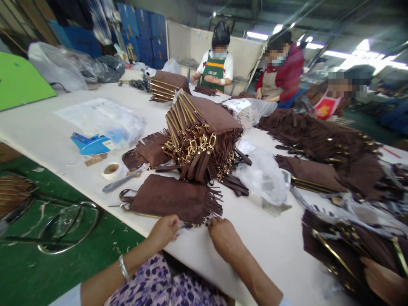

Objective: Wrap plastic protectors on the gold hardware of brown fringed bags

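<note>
A brown suede fringed purse (168,197) lies flat on the white table right before me, its fringe to the right and a strap loop to the left. My left hand (164,231) is closed in a pinch by the purse's near edge, on a small translucent scrap, perhaps plastic. At the near right corner, beside the fringe and a bit of gold chain (196,225), my right hand (223,238) is closed too. What its fingertips hold is hidden. Just beyond stands a stack of brown purses (216,117) with gold frames, clasps and hanging straps.
Left of the purse are a tape roll (112,170), a grey-handled tool (123,180) and a blue tape dispenser (91,143). Clear plastic bags (266,174) and more brown purses (315,172) lie to the right. Another person's hand (385,282) shows at lower right. Several co-workers sit around the table.
</note>
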Motion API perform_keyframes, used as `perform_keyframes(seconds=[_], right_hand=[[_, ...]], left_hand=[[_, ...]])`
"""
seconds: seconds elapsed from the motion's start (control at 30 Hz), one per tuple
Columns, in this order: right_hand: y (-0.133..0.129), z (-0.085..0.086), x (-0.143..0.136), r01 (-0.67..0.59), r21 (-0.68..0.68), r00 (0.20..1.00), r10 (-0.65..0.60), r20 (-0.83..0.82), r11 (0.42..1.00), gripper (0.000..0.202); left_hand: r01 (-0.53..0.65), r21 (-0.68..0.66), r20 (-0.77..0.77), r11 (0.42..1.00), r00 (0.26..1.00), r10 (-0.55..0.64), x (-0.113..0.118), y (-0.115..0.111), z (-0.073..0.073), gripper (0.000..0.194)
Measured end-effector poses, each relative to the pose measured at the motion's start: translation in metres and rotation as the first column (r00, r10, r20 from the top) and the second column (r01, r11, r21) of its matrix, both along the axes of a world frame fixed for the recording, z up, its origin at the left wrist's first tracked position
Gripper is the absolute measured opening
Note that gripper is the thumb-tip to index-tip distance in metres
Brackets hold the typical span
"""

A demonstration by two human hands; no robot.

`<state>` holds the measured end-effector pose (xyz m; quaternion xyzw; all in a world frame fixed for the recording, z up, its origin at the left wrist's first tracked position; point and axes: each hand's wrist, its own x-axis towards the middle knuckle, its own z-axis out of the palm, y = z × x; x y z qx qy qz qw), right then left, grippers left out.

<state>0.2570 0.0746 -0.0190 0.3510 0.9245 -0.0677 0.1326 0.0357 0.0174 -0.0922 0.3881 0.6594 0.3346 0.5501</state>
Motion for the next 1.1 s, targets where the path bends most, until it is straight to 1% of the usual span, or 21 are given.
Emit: perform_keyframes(seconds=[0.1, 0.13, 0.2, 0.27, 0.3, 0.33, 0.4, 0.47, 0.53, 0.7, 0.8, 1.0, 1.1], right_hand=[[-0.004, 0.003, 0.004, 0.039, 0.008, 0.999, -0.039, 0.005, 0.999, 0.024], [-0.009, 0.002, 0.003, 0.062, -0.002, 0.998, -0.062, -0.025, 0.998, 0.023], [-0.022, -0.002, -0.005, 0.116, -0.069, 0.981, -0.126, -0.148, 0.991, 0.019], [-0.035, -0.01, -0.017, 0.155, -0.174, 0.929, -0.204, -0.309, 0.972, 0.018], [-0.041, -0.016, -0.024, 0.165, -0.216, 0.896, -0.238, -0.374, 0.962, 0.022], [-0.045, -0.022, -0.031, 0.174, -0.242, 0.865, -0.266, -0.426, 0.954, 0.029], [-0.049, -0.035, -0.042, 0.201, -0.248, 0.82, -0.301, -0.487, 0.948, 0.04], [-0.05, -0.046, -0.049, 0.22, -0.22, 0.806, -0.304, -0.508, 0.95, 0.04], [-0.049, -0.052, -0.051, 0.221, -0.193, 0.803, -0.291, -0.519, 0.956, 0.034], [-0.051, -0.057, -0.052, 0.236, -0.171, 0.772, -0.291, -0.565, 0.957, 0.029], [-0.057, -0.06, -0.055, 0.249, -0.2, 0.74, -0.319, -0.592, 0.948, 0.029], [-0.063, -0.063, -0.057, 0.256, -0.285, 0.667, -0.383, -0.639, 0.924, 0.028], [-0.063, -0.062, -0.055, 0.236, -0.352, 0.615, -0.42, -0.668, 0.906, 0.031]], left_hand=[[0.022, 0.016, -0.044, 1.0, 0.999, -0.021, -0.013, 0.002, -0.001, 0.02], [0.026, 0.021, -0.051, 0.999, 0.998, -0.025, -0.017, 0.002, -0.001, 0.019], [0.025, 0.025, -0.051, 0.999, 0.998, -0.024, -0.025, 0.001, 0.0, 0.018], [0.013, 0.024, -0.035, 1.0, 0.999, -0.012, -0.029, -0.002, 0.0, 0.019], [0.008, 0.022, -0.021, 1.0, 1.0, -0.007, -0.03, -0.004, 0.001, 0.019], [0.005, 0.018, -0.002, 1.0, 1.0, -0.005, -0.03, -0.006, 0.002, 0.02], [0.007, 0.004, 0.047, 1.0, 0.999, -0.007, -0.028, -0.013, 0.005, 0.023], [0.005, -0.014, 0.092, 1.0, 0.996, -0.004, -0.025, -0.021, 0.008, 0.027], [-0.012, -0.025, 0.118, 1.0, 0.993, 0.015, -0.02, -0.029, 0.01, 0.029], [-0.074, -0.021, 0.145, 0.997, 0.986, 0.076, -0.009, -0.038, 0.014, 0.023], [-0.097, -0.016, 0.159, 0.995, 0.982, 0.098, -0.004, -0.038, 0.012, 0.02], [-0.118, -0.025, 0.19, 0.993, 0.974, 0.12, 0.004, -0.036, -0.003, 0.018], [-0.127, -0.035, 0.213, 0.991, 0.968, 0.131, 0.008, -0.035, -0.002, 0.023]])
